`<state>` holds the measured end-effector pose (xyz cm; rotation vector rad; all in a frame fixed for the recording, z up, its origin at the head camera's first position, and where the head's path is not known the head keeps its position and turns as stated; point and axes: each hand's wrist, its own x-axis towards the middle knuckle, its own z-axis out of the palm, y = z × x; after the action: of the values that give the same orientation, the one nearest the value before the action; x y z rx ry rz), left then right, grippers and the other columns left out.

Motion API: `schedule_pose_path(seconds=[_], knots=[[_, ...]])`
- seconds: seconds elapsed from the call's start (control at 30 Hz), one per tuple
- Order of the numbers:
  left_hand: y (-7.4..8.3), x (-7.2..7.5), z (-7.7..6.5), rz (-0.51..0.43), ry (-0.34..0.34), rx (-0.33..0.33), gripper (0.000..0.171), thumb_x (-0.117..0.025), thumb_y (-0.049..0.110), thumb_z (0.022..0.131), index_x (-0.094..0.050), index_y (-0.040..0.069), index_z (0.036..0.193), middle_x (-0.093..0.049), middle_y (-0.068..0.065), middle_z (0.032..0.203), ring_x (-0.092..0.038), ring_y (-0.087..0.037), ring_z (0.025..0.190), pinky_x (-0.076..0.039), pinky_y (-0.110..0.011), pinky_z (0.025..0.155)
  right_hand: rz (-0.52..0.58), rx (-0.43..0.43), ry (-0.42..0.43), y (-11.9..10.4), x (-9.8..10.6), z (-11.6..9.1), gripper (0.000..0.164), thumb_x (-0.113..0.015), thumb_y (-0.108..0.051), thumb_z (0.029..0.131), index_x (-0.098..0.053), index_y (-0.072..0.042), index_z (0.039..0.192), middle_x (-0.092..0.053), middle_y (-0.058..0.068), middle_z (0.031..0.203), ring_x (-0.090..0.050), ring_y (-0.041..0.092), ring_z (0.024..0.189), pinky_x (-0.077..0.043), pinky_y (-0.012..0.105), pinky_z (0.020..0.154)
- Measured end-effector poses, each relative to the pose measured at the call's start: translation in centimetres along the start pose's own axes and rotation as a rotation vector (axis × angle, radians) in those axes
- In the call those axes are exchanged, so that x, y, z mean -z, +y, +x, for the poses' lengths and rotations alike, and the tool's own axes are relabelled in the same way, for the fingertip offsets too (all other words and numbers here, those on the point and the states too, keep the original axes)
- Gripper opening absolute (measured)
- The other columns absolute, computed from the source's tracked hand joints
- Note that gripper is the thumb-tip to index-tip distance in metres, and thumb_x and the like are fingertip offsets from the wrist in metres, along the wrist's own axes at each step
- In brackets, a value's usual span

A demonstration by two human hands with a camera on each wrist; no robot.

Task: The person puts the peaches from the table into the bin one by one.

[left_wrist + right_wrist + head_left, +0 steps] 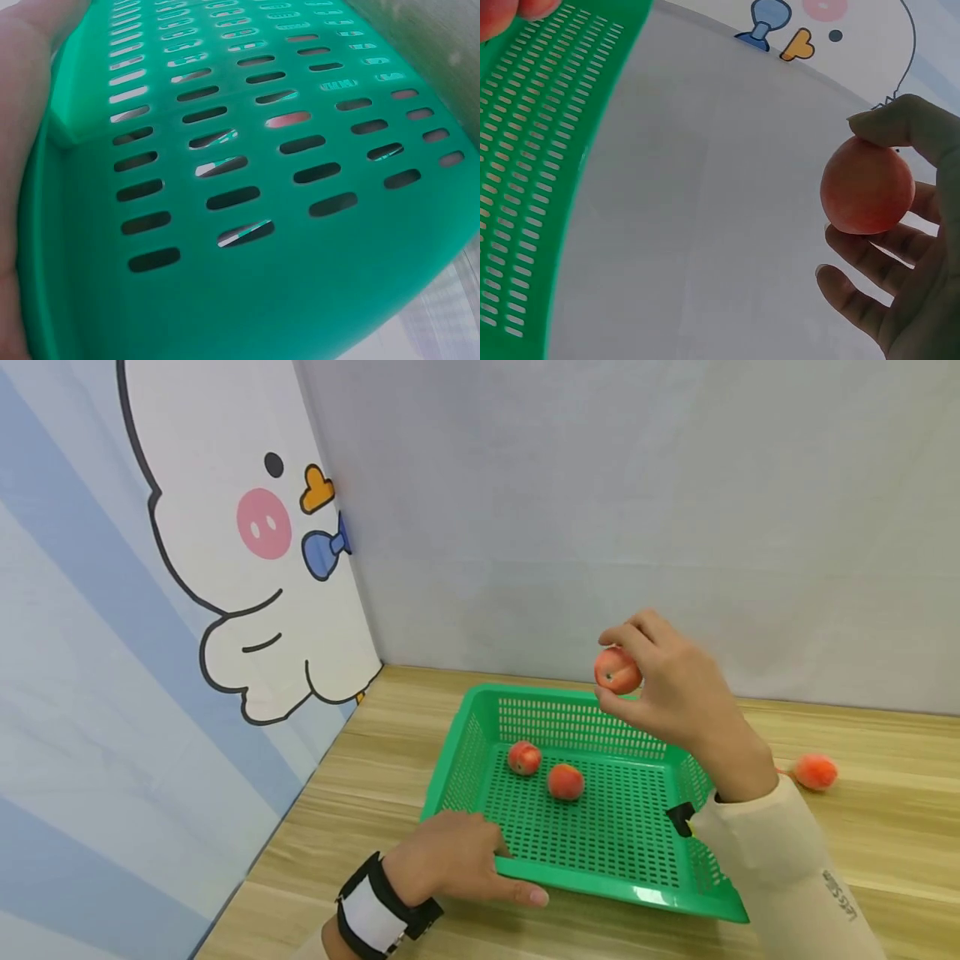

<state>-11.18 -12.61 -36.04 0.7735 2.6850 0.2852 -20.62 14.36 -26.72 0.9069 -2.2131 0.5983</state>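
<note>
My right hand (pixel 675 693) pinches a peach (pixel 617 671) between thumb and fingers, raised over the far rim of a green plastic basket (pixel 600 881). In the right wrist view the same peach (pixel 867 186) sits between the thumb above and the fingers below. Two more peaches, one on the left (pixel 524 758) and one nearer the middle (pixel 566 782), lie on the basket's slotted floor. At the near left corner my left hand (pixel 457 860) grips the rim, thumb along the outside, fingertips hidden inside. The left wrist view shows the slotted basket wall (pixel 247 300) close up beside that hand.
The basket stands on a wood-grain table (pixel 300 877). Right of it lies a small orange-red item (pixel 815 772), partly beyond my right forearm. A pale grey cloth wall (pixel 637 485) closes off the back, and a cartoon-printed panel (pixel 202 568) stands on the left.
</note>
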Motion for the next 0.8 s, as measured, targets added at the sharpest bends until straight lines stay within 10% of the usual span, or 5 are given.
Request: schedule_pose_path(seconds=[0.8], knots=[[0.0,0.1,0.0,-0.016,-0.006,0.007,0.069,-0.045,0.087,0.070,-0.043,0.023,0.047,-0.023,0.012,0.045,-0.031,-0.006,0.043,-0.030,-0.026,0.043,-0.009,-0.174,-0.634,0.8,-4.3,-2.1,0.025,-0.065,-0.020,0.084,-0.062,-0.020,0.109,-0.048,0.001,0.098,-0.050,0.016,0.064,-0.042,0.031,0.053]])
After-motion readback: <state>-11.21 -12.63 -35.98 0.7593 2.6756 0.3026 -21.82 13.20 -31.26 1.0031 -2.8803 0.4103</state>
